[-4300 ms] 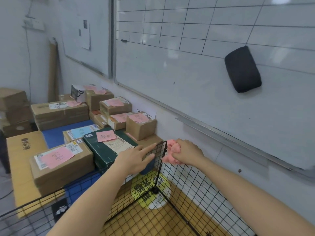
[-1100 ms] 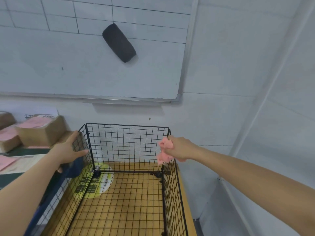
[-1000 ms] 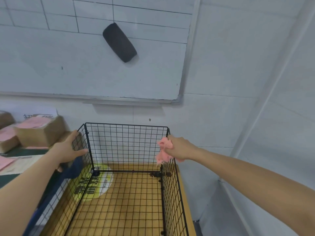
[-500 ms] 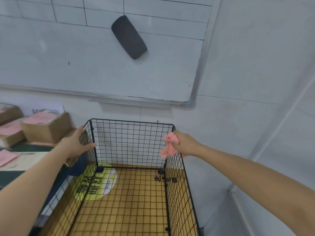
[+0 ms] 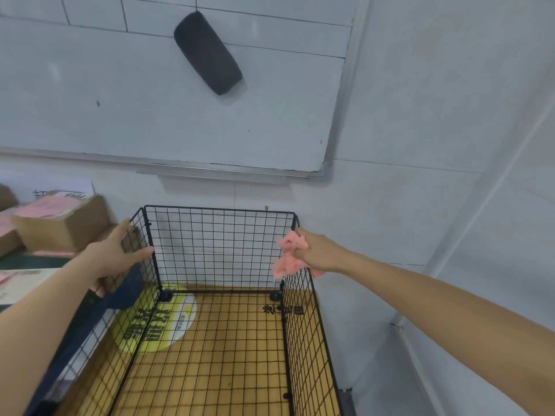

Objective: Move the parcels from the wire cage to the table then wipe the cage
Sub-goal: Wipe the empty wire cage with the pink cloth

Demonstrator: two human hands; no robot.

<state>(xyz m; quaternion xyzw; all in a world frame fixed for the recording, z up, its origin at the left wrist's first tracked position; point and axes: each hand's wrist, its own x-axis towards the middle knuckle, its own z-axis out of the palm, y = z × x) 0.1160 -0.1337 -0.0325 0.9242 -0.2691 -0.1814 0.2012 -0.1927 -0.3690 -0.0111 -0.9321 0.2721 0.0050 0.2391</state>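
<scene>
A black wire cage (image 5: pixel 219 244) stands against the wall with nothing inside it; yellow cardboard shows through its mesh floor. My right hand (image 5: pixel 318 250) grips a crumpled pink cloth (image 5: pixel 289 259) and presses it on the top rim of the cage's right panel, near the back right corner. My left hand (image 5: pixel 115 255) grasps the top of the left panel near the back left corner. Brown parcels (image 5: pixel 63 223) with pink notes sit on the table at the left.
A whiteboard (image 5: pixel 150 109) hangs above the cage with a black eraser (image 5: pixel 207 52) stuck to it. A green box (image 5: pixel 27 262) and a white-labelled parcel (image 5: pixel 21 283) lie beside the cage's left wall. A white wall corner (image 5: pixel 450 235) closes the right.
My right hand has carried the pink cloth from the cage's back left corner to its back right corner, then a little along the right rim. My left hand stays on the left panel.
</scene>
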